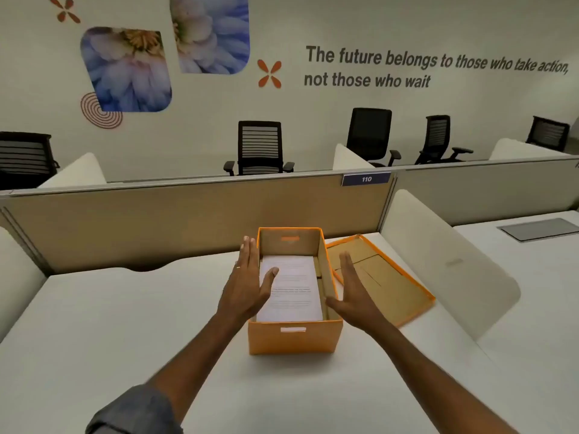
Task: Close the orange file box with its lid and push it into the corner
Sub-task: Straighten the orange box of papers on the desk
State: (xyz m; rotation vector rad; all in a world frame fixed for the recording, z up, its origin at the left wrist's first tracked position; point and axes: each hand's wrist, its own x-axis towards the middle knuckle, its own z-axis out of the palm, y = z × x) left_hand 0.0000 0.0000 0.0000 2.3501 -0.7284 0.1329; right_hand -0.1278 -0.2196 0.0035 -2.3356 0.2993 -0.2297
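Note:
An orange file box (294, 338) stands open in the middle of the white desk, long side pointing away from me. A stack of printed white papers (293, 296) lies inside it. Its orange lid (383, 270) lies upside down on the desk to the right of the box, brown inside facing up. My left hand (247, 283) is flat against the box's left wall, fingers spread, thumb over the rim. My right hand (352, 291) hovers flat beside the right wall, over the lid's near edge. Neither hand holds anything.
A tan partition (188, 220) runs along the desk's far edge. A white curved divider (438, 264) stands on the right, forming a corner with the partition behind the lid. Black office chairs stand beyond the partition. A grey pad (539, 228) lies on the neighbouring desk.

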